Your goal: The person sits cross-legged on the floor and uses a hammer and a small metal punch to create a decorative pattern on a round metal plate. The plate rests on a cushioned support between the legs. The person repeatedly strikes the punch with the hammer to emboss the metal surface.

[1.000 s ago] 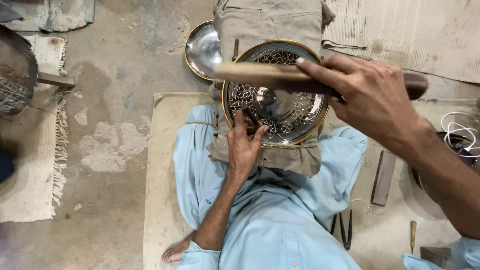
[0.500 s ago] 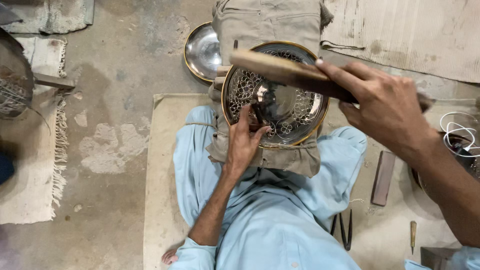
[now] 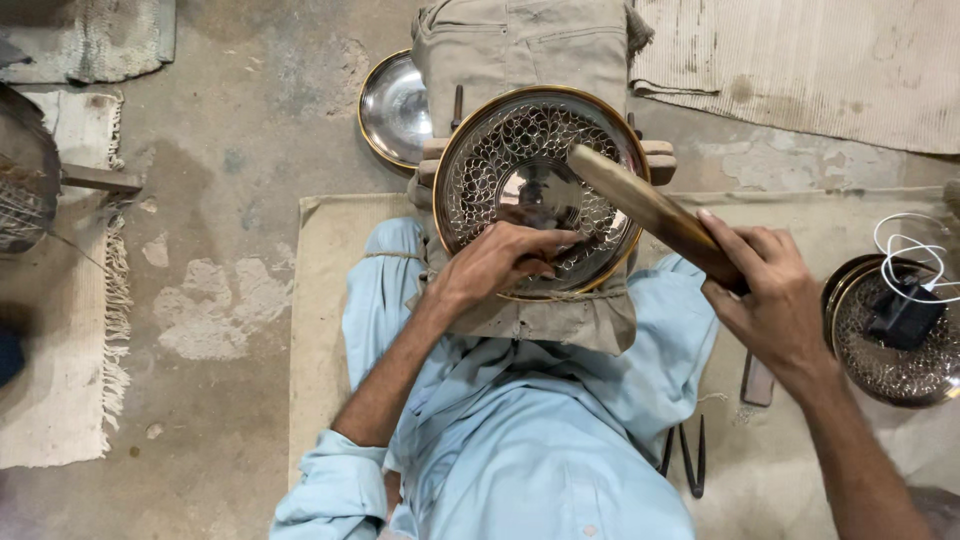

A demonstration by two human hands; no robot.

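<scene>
A round metal plate (image 3: 500, 140) with a gold rim and a pierced lattice pattern rests on a cloth-covered block in front of my lap. My left hand (image 3: 500, 262) lies on the plate's near side with fingers closed around a small dark tool held against the metal. My right hand (image 3: 770, 295) grips a wooden mallet (image 3: 645, 205), whose head is lowered over the right part of the plate.
A plain shiny plate (image 3: 392, 105) lies behind to the left. Another patterned plate (image 3: 885, 355) with a black plug and white cable sits at right. Dark metal tools (image 3: 690, 460) and a flat bar (image 3: 757, 380) lie on the mat. Rugs cover the concrete floor at left.
The right hand has swung the mallet down and to the right, from above the plate's far rim to its right side. The left hand shifted right along the plate's near edge.
</scene>
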